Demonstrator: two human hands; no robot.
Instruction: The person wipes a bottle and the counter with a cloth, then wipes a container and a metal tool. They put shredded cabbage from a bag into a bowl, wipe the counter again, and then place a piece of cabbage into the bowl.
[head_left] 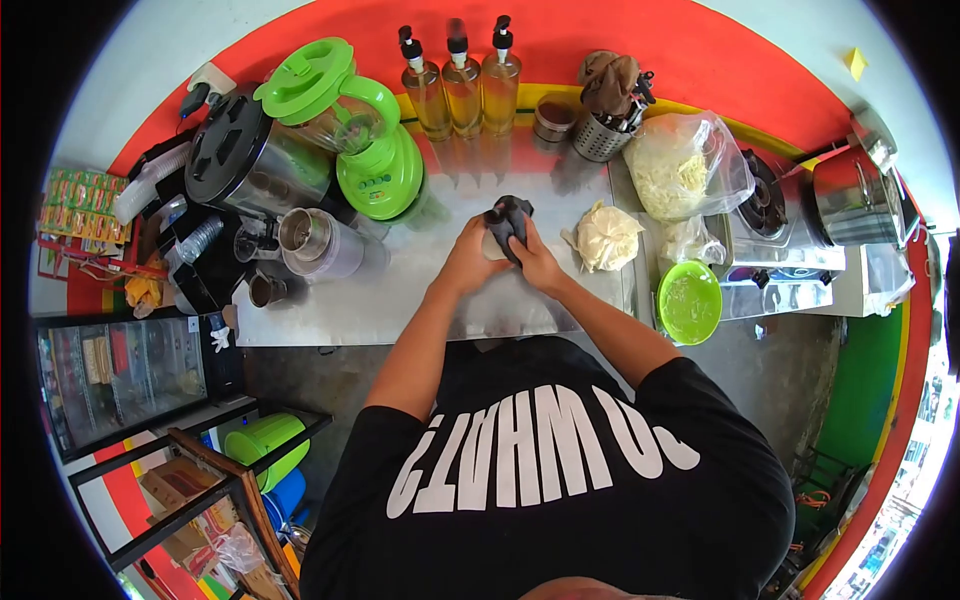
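Observation:
Both hands meet above the middle of the steel counter. Between them is a crumpled dark grey cloth, bunched into a small bundle. My left hand wraps it from the left, and my right hand closes on it from the right; some of its folds are hidden by the fingers. To the right of my right hand sits a pale, cream-coloured bundle in thin plastic. Farther right, at the counter's edge, is a green bowl with whitish residue inside.
A green blender and a steel container with a black lid stand at the left. Behind are several pump bottles and a utensil holder. On the right are a bag of shredded food, a stove and a pot.

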